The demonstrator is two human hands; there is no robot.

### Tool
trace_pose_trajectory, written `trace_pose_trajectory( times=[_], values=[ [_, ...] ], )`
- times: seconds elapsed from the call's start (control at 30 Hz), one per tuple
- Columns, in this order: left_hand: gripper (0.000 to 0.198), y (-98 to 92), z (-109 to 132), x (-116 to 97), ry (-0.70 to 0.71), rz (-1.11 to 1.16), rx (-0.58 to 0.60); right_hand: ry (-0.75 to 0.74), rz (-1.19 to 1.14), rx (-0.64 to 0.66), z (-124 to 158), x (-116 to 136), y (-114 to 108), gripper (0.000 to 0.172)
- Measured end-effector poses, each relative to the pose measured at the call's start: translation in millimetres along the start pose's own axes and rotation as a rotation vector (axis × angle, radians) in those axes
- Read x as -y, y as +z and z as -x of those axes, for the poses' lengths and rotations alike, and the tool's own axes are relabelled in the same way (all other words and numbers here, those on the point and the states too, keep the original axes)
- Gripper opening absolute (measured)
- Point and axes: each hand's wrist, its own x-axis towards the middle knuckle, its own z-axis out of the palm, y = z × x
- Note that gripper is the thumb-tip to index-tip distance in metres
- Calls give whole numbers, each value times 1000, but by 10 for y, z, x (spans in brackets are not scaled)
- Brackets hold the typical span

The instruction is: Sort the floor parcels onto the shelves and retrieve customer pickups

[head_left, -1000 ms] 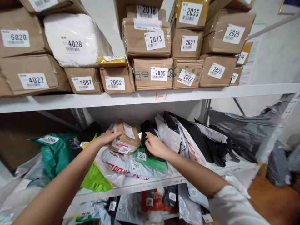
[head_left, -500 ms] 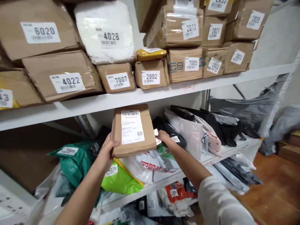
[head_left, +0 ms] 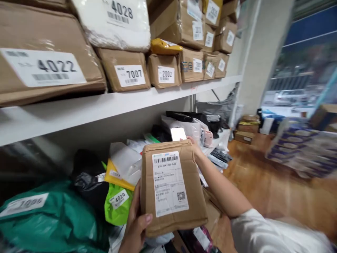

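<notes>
A brown cardboard box (head_left: pixel 198 196) with a white shipping label (head_left: pixel 170 165) is held up in front of me, label facing me. My left hand (head_left: pixel 135 225) grips its lower left side, the thumb on the front edge and the fingers behind. Past the box's upper right corner, my right hand (head_left: pixel 193 144) is closed on a phone with a bright screen (head_left: pixel 178 133). The box hides part of that hand, and I cannot tell whether it touches the box.
Numbered boxes, such as the 7007 box (head_left: pixel 105 65), line the upper white shelf (head_left: pixel 118 102). Below lie a green bag (head_left: pixel 60 218), a lime bag (head_left: pixel 112 212) and other bagged parcels. Wooden floor (head_left: pixel 244 165) and wrapped packs (head_left: pixel 292 147) are at right.
My view has swung right, showing a window and more floor. The cardboard box has come nearer and lower, and the phone's screen now shows above it.
</notes>
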Motion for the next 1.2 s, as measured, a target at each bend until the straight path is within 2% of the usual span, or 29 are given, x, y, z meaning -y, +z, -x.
trace_pose_trajectory(
  times=[0.07,0.1,0.13,0.2,0.27,0.37,0.5,0.6,0.7,0.83,0.93,1.07,1.13,1.2],
  values=[
    [89,85,6,77,-40,57,35,75,-258,-89,425,-314,-388,43],
    [90,135,-1,133,-63,82,47,137,-466,-139,684,-487,-586,41],
    [92,192,-14,201,-90,100,63,211,-661,-198,964,-661,-776,39],
    [94,331,-59,371,-150,111,105,354,-891,-343,1556,-996,-1098,37],
    [95,515,-117,569,-204,101,159,474,-951,-493,2130,-1297,-1325,35],
    [96,882,-188,875,-276,84,266,580,-997,-686,2854,-1663,-1528,40],
    [97,1503,-210,1258,-396,34,359,669,-970,-884,3517,-1947,-1764,52],
    [93,2009,-186,1542,-428,8,445,697,-893,-969,3825,-2014,-2015,56],
    [90,2492,-148,1834,-439,-5,537,695,-872,-1022,4012,-2024,-2326,57],
    [91,3007,-84,2219,-440,-29,592,646,-875,-1080,4159,-2033,-2758,56],
    [91,3280,-42,2453,-447,-67,614,641,-902,-1139,4252,-2031,-3031,58],
    [88,3549,-41,2650,-499,-101,663,642,-989,-1289,4364,-1987,-3277,64],
    [86,3667,-74,2721,-528,-103,672,604,-1090,-1284,4388,-1951,-3357,67],
    [85,3780,-126,2792,-556,-101,695,543,-1179,-1205,4366,-1918,-3418,74]
  ],
)
